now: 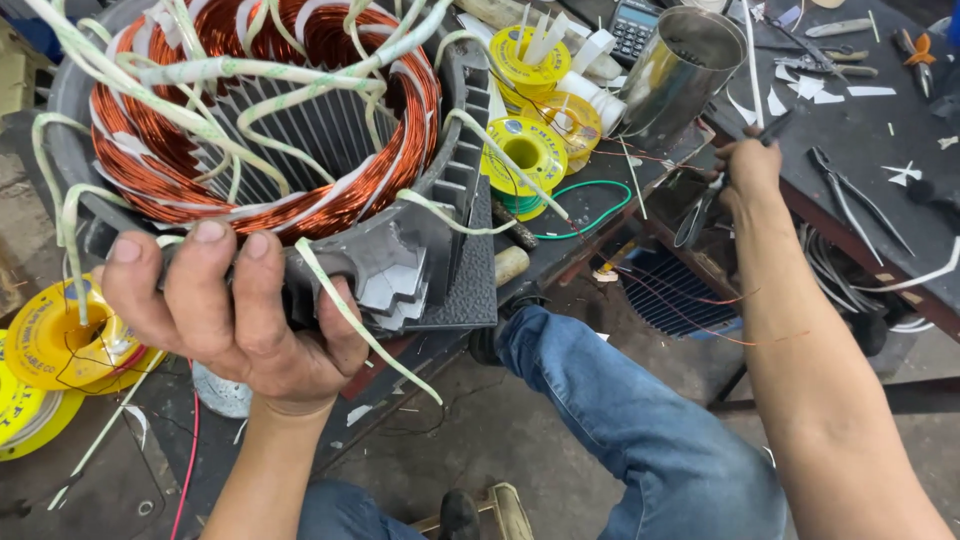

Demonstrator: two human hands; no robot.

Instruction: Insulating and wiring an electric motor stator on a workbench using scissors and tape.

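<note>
My left hand (240, 320) is nearest me, at about seven o'clock in the view, fingers (205, 270) curled tight over the grey ribbed rim of the motor stator (400, 240) — I have firm hold of its housing at the lower edge. The stator fills the space from nine round to twelve o'clock, tilted toward me so I look down its bore. Copper windings (400, 120) ring the bore, laced with pale sleeved leads (350, 310) that trail out over the rim and across my knuckles.

At eight o'clock, just beside my left wrist, lie yellow wire spools (50, 345). My knee in blue jeans (610, 400) sits at five o'clock, below the edge of the worktop (900, 210).

My right arm stretches out toward two o'clock. The right hand (750, 165) is closed around a thin dark tool (772, 125) at the worktop's edge; the fingers are wrapped shut, though I cannot make out what kind of tool it is.

Farther off, at twelve to one o'clock, more yellow spools (525, 150) stand just beside the stator, with a green wire (600, 215) looping near them. A shiny metal can (675, 75) stands behind, and a calculator (632, 25) beyond it. Out at three o'clock, pliers (850, 195) lie on the dark worktop among white paper scraps (870, 91).
</note>
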